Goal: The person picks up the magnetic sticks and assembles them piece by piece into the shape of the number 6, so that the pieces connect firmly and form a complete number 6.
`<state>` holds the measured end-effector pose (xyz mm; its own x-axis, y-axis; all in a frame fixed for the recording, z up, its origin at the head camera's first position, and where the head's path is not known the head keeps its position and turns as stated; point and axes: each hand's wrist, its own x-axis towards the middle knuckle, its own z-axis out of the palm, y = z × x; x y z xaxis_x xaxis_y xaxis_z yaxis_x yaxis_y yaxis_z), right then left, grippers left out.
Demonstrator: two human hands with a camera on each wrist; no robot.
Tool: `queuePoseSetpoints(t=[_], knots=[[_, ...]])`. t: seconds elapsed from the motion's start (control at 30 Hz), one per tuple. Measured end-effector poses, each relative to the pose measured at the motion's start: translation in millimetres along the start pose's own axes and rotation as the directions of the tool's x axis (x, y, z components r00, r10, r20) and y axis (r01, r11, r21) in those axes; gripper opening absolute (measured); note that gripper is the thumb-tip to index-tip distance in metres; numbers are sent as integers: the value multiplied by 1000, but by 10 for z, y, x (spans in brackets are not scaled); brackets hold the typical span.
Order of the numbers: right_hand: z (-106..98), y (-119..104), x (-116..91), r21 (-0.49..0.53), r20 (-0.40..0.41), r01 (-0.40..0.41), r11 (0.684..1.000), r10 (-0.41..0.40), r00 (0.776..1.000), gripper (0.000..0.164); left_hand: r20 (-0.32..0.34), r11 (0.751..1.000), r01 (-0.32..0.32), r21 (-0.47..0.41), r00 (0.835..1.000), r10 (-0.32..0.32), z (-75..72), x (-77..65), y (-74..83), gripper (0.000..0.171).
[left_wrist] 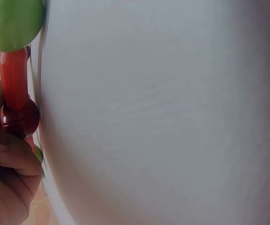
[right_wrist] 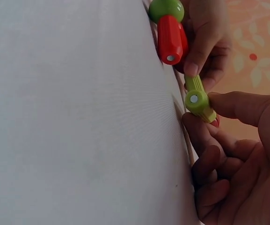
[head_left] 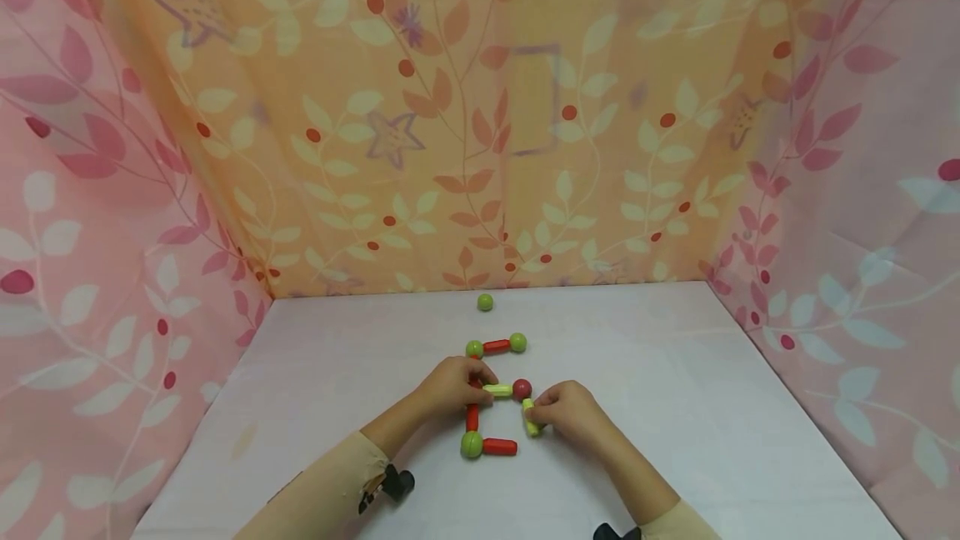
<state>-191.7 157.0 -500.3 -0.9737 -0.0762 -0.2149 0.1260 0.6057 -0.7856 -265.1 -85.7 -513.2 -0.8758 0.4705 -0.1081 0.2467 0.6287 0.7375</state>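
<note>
In the head view my left hand [head_left: 448, 388] pinches a short yellow-green magnetic rod [head_left: 498, 391] near its left end. That rod's other end meets a dark red ball [head_left: 522, 389]. Just below this ball, my right hand [head_left: 576, 417] grips a second yellow-green rod [head_left: 529, 417] between thumb and fingers; its top reaches the ball. The right wrist view shows the round metal tip [right_wrist: 194, 99] of this rod facing the camera. Beside my left fingers, the left wrist view has another dark red ball [left_wrist: 20, 121] joined to a red rod [left_wrist: 14, 77].
Green balls [head_left: 472, 444] and red rods [head_left: 500, 447] form a connected figure on the white table [head_left: 337, 340]. Its upper arm ends in a green ball [head_left: 518, 342]. Farther back lies a loose green ball [head_left: 485, 302]. Patterned curtains [head_left: 465, 107] stand behind and at both sides.
</note>
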Motion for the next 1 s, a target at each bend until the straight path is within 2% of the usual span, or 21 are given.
queuePoseSetpoints(t=[0.17, 0.4, 0.83, 1.0], knots=[[24, 3, 38, 17, 15, -17, 1000, 16, 1000, 19, 1, 1000, 20, -19, 1000, -20, 1, -9, 20, 19], [56, 18, 56, 168, 56, -95, 981, 86, 995, 18, 4, 999, 26, -46, 1000, -26, 8, -5, 19, 19], [90, 94, 85, 231, 81, -117, 966, 101, 992, 25, 3, 998, 34, -45, 999, -34, 0, 2, -43, 18], [106, 98, 99, 237, 89, -132, 962, 114, 989, 26, -10, 999, 24, -28, 1000, -24, -35, -34, -19, 20]])
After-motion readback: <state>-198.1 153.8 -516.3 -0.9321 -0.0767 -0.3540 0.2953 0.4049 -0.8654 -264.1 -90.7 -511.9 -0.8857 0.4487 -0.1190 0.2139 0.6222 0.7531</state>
